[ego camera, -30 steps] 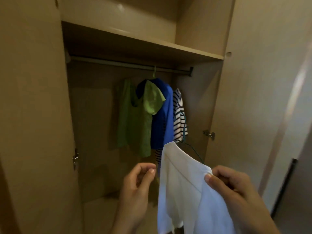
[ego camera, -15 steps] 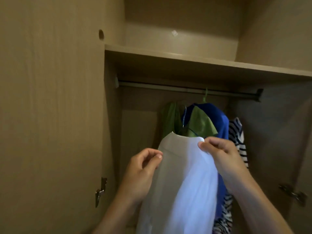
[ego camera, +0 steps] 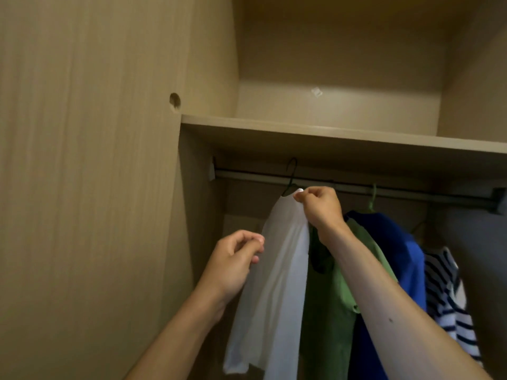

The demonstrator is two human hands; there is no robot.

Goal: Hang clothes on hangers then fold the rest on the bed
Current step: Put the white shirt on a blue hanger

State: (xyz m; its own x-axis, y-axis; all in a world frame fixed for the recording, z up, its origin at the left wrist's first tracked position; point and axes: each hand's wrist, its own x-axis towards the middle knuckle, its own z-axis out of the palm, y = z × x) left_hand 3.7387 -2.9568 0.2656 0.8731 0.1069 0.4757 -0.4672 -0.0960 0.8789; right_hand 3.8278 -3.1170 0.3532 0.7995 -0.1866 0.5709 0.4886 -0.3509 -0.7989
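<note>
Single head-worn, wide-angle view. It faces forward and tilts up into an open wardrobe, from below the shelf [ego camera: 329,130]. The rail [ego camera: 411,191] crosses mid-frame, close. The door [ego camera: 82,187] fills the left third, very near. Forearms enter from the bottom edge. The left hand [ego camera: 233,259] and right hand [ego camera: 321,207] meet the shirt [ego camera: 277,283] near centre, at arm's reach.

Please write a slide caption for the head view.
Right hand pinches a white shirt on a dark hanger at the rail, beside a green top and a blue top.
</note>
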